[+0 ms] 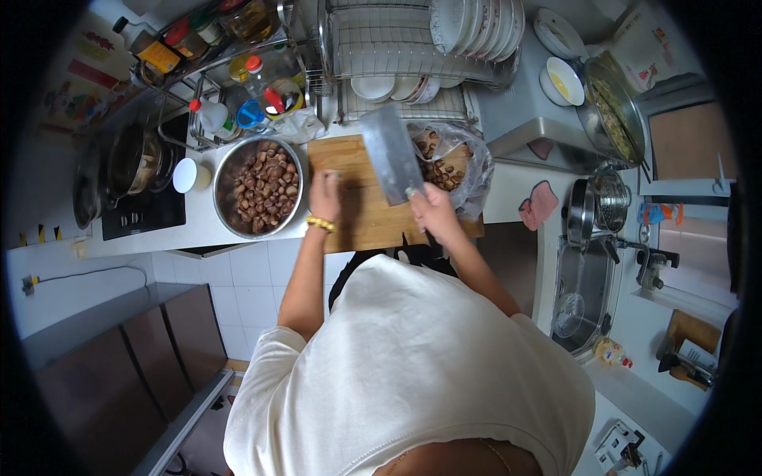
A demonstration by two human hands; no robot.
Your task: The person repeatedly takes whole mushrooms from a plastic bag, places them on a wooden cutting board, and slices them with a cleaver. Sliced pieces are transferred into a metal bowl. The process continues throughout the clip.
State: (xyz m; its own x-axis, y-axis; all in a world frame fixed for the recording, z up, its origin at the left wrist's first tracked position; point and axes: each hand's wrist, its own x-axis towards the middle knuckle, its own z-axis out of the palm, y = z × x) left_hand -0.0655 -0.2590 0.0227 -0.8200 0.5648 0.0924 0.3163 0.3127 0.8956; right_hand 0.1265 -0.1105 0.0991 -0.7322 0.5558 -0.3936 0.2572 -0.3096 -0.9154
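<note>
A wooden cutting board lies on the counter before me. My right hand grips a cleaver by its handle, the broad blade raised over the board and pointing away from me. Over the board's left part is my left hand, beside a steel bowl full of chestnuts. Whether its fingers hold anything cannot be made out. An open clear plastic bag with more chestnuts sits at the board's right end, partly behind the blade.
A white cup stands left of the bowl, near a black cooktop. Behind are bottles on a rack and a wire dish rack with plates. A pink cloth lies to the right, before the sink.
</note>
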